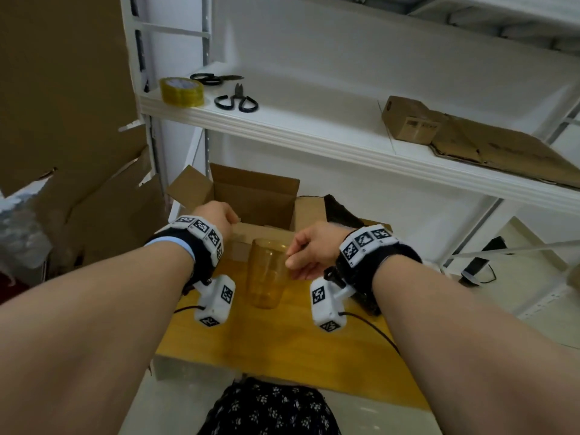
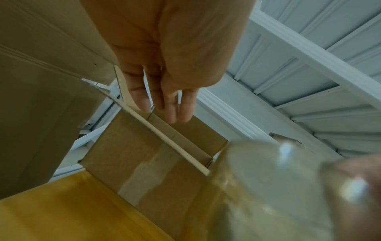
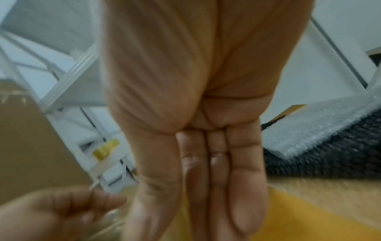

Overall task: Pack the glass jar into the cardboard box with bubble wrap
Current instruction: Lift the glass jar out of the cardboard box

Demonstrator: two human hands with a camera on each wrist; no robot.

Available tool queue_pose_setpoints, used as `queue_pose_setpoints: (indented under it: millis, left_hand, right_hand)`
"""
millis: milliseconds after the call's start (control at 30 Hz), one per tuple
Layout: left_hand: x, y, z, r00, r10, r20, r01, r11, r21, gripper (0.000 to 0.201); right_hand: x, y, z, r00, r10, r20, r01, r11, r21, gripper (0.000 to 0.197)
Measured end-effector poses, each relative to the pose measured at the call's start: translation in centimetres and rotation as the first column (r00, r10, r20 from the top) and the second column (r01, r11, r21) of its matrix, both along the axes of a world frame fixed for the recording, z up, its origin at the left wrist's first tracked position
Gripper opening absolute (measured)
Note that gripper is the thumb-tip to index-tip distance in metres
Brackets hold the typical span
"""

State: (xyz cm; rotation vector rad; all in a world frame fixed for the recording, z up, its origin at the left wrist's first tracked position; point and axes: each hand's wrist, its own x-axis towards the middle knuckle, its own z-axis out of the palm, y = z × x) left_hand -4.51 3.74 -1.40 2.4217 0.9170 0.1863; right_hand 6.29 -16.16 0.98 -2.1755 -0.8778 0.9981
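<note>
A tall white shelving unit (image 1: 329, 142) stands against the wall behind everything, and big sheets of brown cardboard (image 1: 62, 120) lean at its left. In front of it sits a yellow wooden surface (image 1: 282, 340), and the person stands at its near edge with both forearms stretched out over it. Toward the far edge of the surface the cardboard box (image 1: 257, 199) stands open, its flaps up and one flap folded out to the left; from the left wrist view a strip of clear tape runs across its near wall. A flattened carton (image 1: 486, 142) lies at the right end of the shelf, with a small folded box on top of it. At the right edge of the surface a dark mesh thing (image 3: 329, 154) carries a sheet of bubble wrap (image 3: 321, 122), seen best from the right wrist. The glass jar (image 1: 266, 274) stands upright on the surface, just in front of the box and between the two hands. The left hand (image 1: 216, 215) reaches to the near left corner of the box, its fingers (image 2: 175, 106) straight and loose, touching the rim. The right hand (image 1: 314, 249) is at the jar's rim, thumb and curled fingers pinching the glass edge. At the left end of the shelf sit a roll of yellowish tape (image 1: 182, 91), then two pairs of black-handled scissors (image 1: 237, 100), one behind the other.
</note>
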Motion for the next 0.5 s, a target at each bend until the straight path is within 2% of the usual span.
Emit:
queue_pose_setpoints:
  millis: [100, 233, 400, 500]
  left_hand:
    - [-0.6, -1.0, -1.1, 0.999, -0.026, 0.042, 0.027, 0.999, -0.04, 0.03]
    - [-0.7, -1.8, -2.5, 0.997, -0.057, 0.059, 0.063, 0.992, -0.109, 0.036]
    - [0.5, -2.6, -2.4, 0.992, -0.008, 0.125, 0.036, 0.974, -0.223, 0.029]
    - [1.4, -3.3, -2.0, 0.988, 0.011, 0.155, 0.032, 0.962, -0.272, 0.031]
  right_hand:
    - [-0.6, 0.6, -3.4, 0.99, 0.065, 0.122, -0.048, 0.989, -0.137, 0.019]
    - [-0.8, 0.9, -7.3, 0.986, 0.038, 0.164, -0.009, 0.984, -0.176, 0.016]
    - [-1.1, 1.1, -8.7, 0.98, 0.053, 0.193, -0.014, 0.981, -0.195, 0.015]
    - [-1.4, 1.6, -8.8, 0.975, 0.069, 0.212, -0.03, 0.983, -0.183, 0.015]
